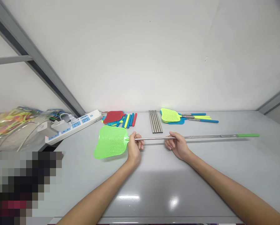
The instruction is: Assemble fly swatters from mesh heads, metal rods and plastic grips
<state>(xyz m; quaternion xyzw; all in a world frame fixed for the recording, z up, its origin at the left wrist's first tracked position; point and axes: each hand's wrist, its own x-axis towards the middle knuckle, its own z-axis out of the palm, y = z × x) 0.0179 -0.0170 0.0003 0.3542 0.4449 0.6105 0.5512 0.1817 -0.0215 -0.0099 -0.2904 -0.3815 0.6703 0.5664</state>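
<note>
I have a green fly swatter (111, 143) stretched level across the middle of the frame, its flat head left of centre and its green handle (248, 135) out at the right. My left hand (134, 149) holds it where the head meets the thin metal rod (154, 138); that grip is narrow, thumb on top and fingers curled round. My right hand (178, 145) holds the rod just right of centre, its grip narrow too, the rod passing between thumb and curled fingers. A shadow runs below the rod on the grey bench (151, 181).

Behind my left hand I see a red swatter head (114, 117) lying on blue and yellow ones, with a row of loose blue, yellow and red handles (129, 120) just beside it. Near the centre of the frame, metal tubes (155, 122) lie side by side. Right of them, a yellow swatter (170, 115) overlaps a blue one (177, 122), blue and yellow handles pointing right.

At left I have a white power strip (80, 122) with plugs in it, and clear plastic bags (13, 125) near the edge. The lower left corner is blurred into blocks.
</note>
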